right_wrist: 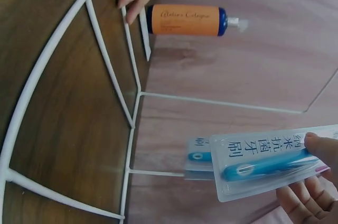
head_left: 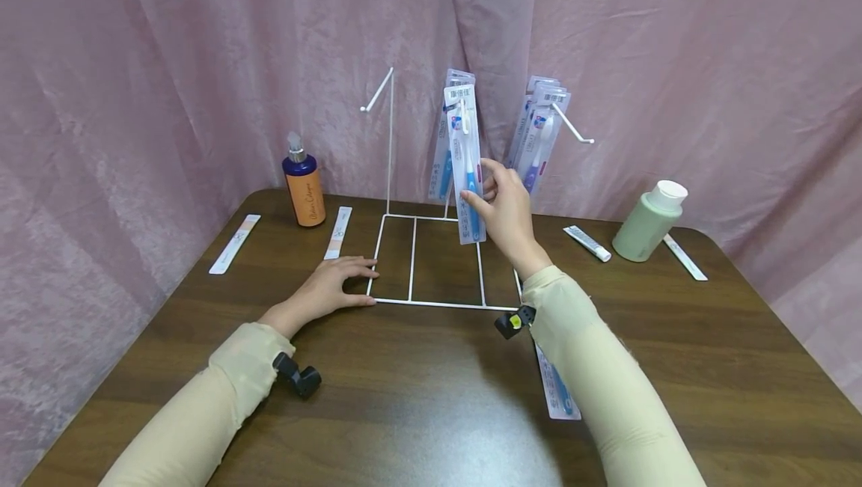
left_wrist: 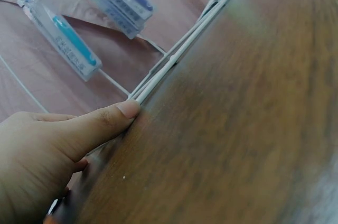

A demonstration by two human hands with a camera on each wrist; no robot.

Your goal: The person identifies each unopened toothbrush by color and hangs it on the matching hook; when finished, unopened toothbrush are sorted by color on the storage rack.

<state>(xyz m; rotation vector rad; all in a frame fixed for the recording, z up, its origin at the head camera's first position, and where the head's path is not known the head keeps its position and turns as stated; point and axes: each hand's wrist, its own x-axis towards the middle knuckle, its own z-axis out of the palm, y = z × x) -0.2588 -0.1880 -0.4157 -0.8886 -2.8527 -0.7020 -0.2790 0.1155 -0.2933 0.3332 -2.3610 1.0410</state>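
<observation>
The right hand [head_left: 506, 206] pinches one toothbrush pack [head_left: 466, 165] hanging on the middle hook of the white wire rack [head_left: 431, 262]. The left hand [head_left: 330, 289] lies flat with straight fingers on the rack's near-left corner. Two bottles stand on the table [head_left: 417, 390]: an orange pump bottle [head_left: 304, 186] far left, a green bottle [head_left: 648, 221] far right. More packs [head_left: 539, 132] hang right of the held one.

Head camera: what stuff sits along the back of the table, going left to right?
Flat white strip → pump bottle → second strip → white wire rack → small tube → green bottle → last strip.
</observation>
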